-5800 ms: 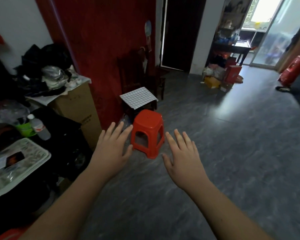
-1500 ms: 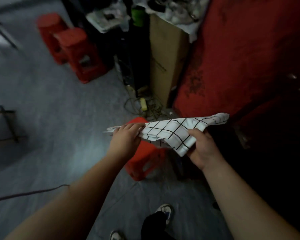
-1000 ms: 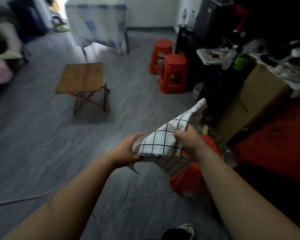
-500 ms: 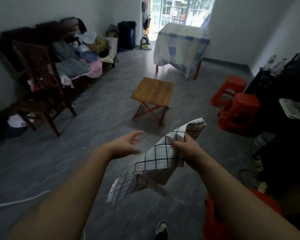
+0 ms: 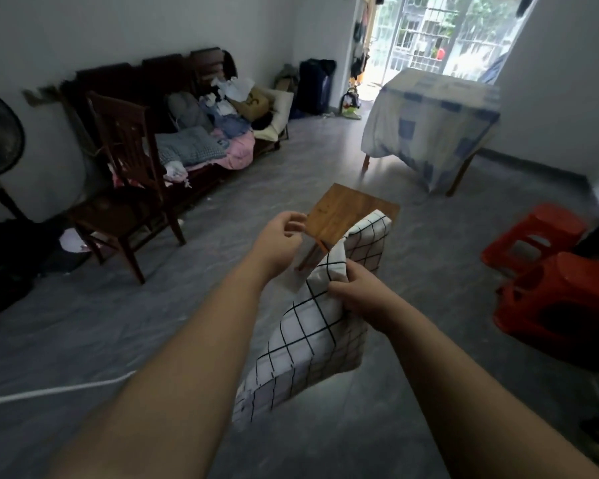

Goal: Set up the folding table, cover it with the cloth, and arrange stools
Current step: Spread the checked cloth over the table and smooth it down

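1. The cloth (image 5: 312, 326), white with a black grid, was held in the air by the right hand (image 5: 357, 295), whose grip was closed on a gathered upper fold.
2. The rest of the cloth was left hanging below the hand, with a corner reaching down toward the floor (image 5: 222, 209).
3. The left hand (image 5: 281, 236) was raised just left of the cloth, its fingers loosely curled and its grip closed on nothing; no contact with the cloth could be seen.
4. The folding table (image 5: 346, 210) was seen unfolded on the floor beyond the hands, its wooden tabletop bare and partly hidden by the cloth's upper edge.
5. Two red stools (image 5: 536, 233) were found at the right, well apart from the table; the nearer one (image 5: 561, 299) was placed just beside the farther one.
6. A dark wooden chair (image 5: 125, 174) was seen at the left, in front of a bench (image 5: 187, 140) piled with clothes and pillows along the wall.
7. A larger table (image 5: 433, 122), draped in a pale blue-patterned cover, was seen farther back, near the bright doorway.
8. A white cord (image 5: 49, 392) was seen lying across the floor at the lower left.
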